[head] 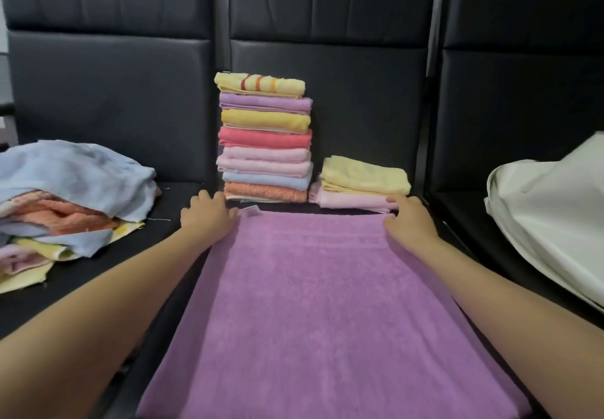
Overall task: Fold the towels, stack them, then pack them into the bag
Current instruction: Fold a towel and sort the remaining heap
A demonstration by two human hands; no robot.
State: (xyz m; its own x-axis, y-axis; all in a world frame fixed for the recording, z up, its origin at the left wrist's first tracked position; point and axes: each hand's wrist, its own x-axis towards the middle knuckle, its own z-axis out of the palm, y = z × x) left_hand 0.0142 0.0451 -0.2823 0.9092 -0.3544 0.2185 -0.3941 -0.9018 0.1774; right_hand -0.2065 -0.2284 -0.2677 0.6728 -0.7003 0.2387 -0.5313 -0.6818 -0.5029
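A purple towel [313, 287] lies spread flat on the black seat in front of me. My left hand [207, 215] grips its far left corner, and my right hand [408, 219] grips its far right corner. Behind the towel stands a tall stack of folded towels [264, 139] in yellow, purple, pink, red, blue and orange. To the right of that stack is a short stack [361, 186] with a yellow towel on a pink one. A white bag [552, 215] lies on the seat at the right.
A heap of unfolded towels [65, 196], blue, orange, pink and yellow, sits on the left seat. Black padded seat backs [327, 26] rise close behind both stacks. Bare black seat [457, 222] shows between the purple towel and the bag.
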